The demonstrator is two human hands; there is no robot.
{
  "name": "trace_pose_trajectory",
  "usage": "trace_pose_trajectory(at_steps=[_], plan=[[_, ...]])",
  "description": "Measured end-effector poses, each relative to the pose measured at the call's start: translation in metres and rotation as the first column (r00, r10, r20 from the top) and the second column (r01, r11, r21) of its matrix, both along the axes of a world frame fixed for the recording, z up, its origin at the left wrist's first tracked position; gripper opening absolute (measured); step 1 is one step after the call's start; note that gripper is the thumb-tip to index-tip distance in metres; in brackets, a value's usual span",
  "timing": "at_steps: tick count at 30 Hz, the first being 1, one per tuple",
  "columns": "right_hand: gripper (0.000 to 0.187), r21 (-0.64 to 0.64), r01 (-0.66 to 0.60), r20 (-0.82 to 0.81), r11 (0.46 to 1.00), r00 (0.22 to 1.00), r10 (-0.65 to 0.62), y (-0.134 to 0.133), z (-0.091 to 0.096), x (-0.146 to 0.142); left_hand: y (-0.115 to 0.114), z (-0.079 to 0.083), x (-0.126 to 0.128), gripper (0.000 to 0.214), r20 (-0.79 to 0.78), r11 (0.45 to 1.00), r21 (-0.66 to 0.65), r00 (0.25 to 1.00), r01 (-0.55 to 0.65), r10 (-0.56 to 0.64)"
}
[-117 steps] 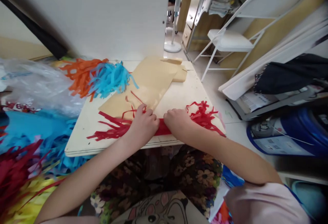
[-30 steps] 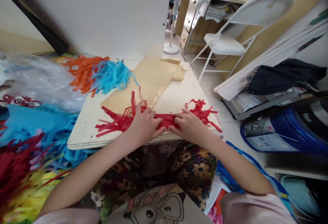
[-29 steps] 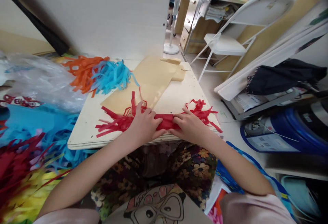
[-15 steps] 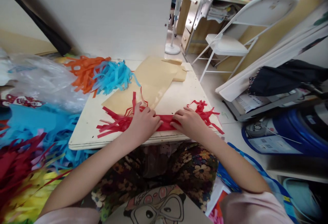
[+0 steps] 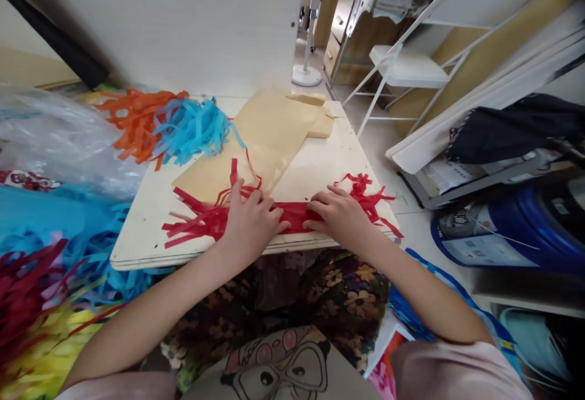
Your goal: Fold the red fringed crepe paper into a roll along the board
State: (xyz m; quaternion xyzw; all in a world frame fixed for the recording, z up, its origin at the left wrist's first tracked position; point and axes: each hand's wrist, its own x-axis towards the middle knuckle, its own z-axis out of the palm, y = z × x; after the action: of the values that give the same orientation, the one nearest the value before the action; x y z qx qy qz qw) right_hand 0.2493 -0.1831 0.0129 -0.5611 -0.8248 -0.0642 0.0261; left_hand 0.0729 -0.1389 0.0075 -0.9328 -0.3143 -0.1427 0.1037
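Observation:
A red paper strip (image 5: 296,216) with fringed ends lies along the near edge of a small pale board table (image 5: 320,174). My left hand (image 5: 249,220) presses on its left part with fingers curled over the paper, red fringe (image 5: 194,220) fanning out to the left. My right hand (image 5: 338,214) presses and pinches the right part, with more red fringe (image 5: 365,192) beyond it. A short bare stretch of the red band shows between the two hands.
Tan paper sheets (image 5: 269,138) lie across the table's middle and back. Orange fringe (image 5: 132,119) and blue fringe (image 5: 189,128) sit at the back left. Clear plastic (image 5: 59,138) and piles of coloured fringe (image 5: 36,278) lie left. A white folding chair (image 5: 411,64) stands right.
Both hands stay on the red strip. Since 3.9 s ago they went from fists to flatter, pinching fingers, and the left fringe has bunched upward. The view shifted slightly.

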Motion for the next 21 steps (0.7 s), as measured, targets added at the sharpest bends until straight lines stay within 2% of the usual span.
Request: trace_pose_trajectory(at_steps=[9, 15, 18, 21], plan=[[0.030, -0.062, -0.085, -0.071, 0.994, 0.994, 0.080, -0.002, 0.004, 0.011, 0.006, 0.002, -0.012, 0.024, -0.038, 0.998, -0.029, 0.997, 0.062, -0.063], [0.036, -0.108, -0.111, -0.068, 0.988, 0.992, 0.104, -0.006, 0.011, 0.010, 0.006, 0.010, -0.015, 0.036, -0.112, 0.986, -0.058, 0.981, 0.154, -0.160], [0.034, -0.122, -0.131, -0.061, 0.984, 0.990, 0.124, -0.007, 0.014, 0.009, 0.003, 0.013, -0.013, 0.025, -0.133, 0.981, -0.057, 0.972, 0.187, -0.193], [0.021, -0.118, -0.168, -0.045, 0.979, 0.985, 0.164, -0.007, 0.016, 0.010, 0.001, 0.015, -0.011, 0.016, -0.141, 0.978, -0.029, 0.968, 0.205, -0.207]])
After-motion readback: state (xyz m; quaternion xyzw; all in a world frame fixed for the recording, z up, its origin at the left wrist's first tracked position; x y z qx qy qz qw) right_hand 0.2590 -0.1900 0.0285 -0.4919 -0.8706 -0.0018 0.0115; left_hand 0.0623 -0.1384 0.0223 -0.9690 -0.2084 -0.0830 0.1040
